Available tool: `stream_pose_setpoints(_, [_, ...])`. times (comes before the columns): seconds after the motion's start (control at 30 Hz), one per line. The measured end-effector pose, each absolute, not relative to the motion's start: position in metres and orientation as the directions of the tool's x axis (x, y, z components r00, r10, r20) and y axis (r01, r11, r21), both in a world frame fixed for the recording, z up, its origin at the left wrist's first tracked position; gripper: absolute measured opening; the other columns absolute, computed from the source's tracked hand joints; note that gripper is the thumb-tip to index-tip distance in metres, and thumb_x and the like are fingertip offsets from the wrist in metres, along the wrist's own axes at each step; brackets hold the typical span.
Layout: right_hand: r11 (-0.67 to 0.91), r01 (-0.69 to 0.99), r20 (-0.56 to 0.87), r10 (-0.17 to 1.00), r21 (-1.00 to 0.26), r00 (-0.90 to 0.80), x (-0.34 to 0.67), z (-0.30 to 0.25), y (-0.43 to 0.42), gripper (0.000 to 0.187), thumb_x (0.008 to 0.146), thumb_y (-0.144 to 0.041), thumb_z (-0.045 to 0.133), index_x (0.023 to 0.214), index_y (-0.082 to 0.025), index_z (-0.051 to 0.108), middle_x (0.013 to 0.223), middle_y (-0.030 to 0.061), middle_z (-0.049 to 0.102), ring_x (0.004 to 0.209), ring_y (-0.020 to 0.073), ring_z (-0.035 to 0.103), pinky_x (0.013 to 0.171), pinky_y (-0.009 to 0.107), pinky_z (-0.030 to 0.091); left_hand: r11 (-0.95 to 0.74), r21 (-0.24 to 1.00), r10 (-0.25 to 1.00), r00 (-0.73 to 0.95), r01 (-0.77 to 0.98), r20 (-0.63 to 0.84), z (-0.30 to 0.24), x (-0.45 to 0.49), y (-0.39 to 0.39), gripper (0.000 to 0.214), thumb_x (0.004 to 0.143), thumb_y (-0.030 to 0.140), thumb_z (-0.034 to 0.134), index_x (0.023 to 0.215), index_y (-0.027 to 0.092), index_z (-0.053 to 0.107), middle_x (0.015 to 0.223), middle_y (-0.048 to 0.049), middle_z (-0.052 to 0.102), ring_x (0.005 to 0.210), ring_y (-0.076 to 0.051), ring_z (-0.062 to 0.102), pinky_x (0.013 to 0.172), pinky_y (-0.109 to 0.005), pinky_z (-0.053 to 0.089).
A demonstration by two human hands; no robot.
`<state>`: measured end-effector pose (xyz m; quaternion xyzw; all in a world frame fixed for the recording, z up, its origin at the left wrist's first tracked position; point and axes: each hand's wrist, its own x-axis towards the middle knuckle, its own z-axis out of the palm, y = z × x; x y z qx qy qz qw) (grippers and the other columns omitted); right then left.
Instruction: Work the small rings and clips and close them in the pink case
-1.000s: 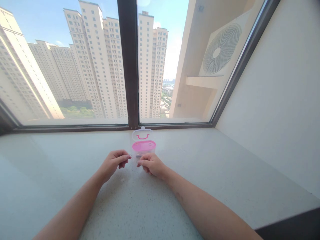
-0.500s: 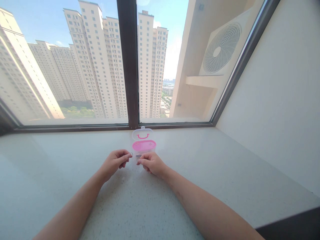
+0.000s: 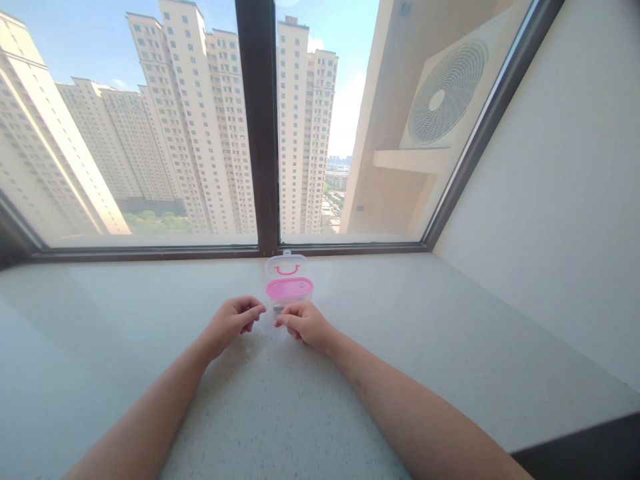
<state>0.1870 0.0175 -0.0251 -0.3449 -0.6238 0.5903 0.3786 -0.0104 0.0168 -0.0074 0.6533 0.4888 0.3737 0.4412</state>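
One ring (image 3: 266,306) was pinched by the left hand (image 3: 234,320), apparently something small (image 3: 275,319) by the right hand (image 3: 306,325); mid-frame, near the box (image 3: 290,288), the hands had been brought slightly closer, not touching.

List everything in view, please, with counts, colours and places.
sill: one, pale speckled, foreground
box: one, clear and pink, sill's far edge
lid: one, clear, pink-handled, behind box
item: one, dark grey, box front
thin loop: one, colour unclear, near box
window frame: one, brown, behind
wall: one, white, right
air-conditioner: one, white, outside right
towers: several, cream, outside
sky: one, blue, above
trees: several, green, outside left
left hand: one, bare, pinching loop
right hand: one, bare, before box
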Motion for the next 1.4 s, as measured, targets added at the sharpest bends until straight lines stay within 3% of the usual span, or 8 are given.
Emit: stream_pose_setpoints(1.4, [0.085,0.036,0.056,0.872,-0.996,-0.487,0.1881,-0.0258,0.0172,0.015,0.077,-0.027,0.056,0.072,-0.014,0.060,0.045,-0.0065,0.045,0.035,0.0049,0.034,0.035,0.018,0.025,-0.137,0.926,0.965,0.257,0.353,0.045,-0.0065,-0.0085,0.0165,0.032,0.075,0.046,0.057,0.071,0.015,0.060,0.053,0.0035,0.048,0.046,-0.009,0.041,0.045,-0.021,0.030])
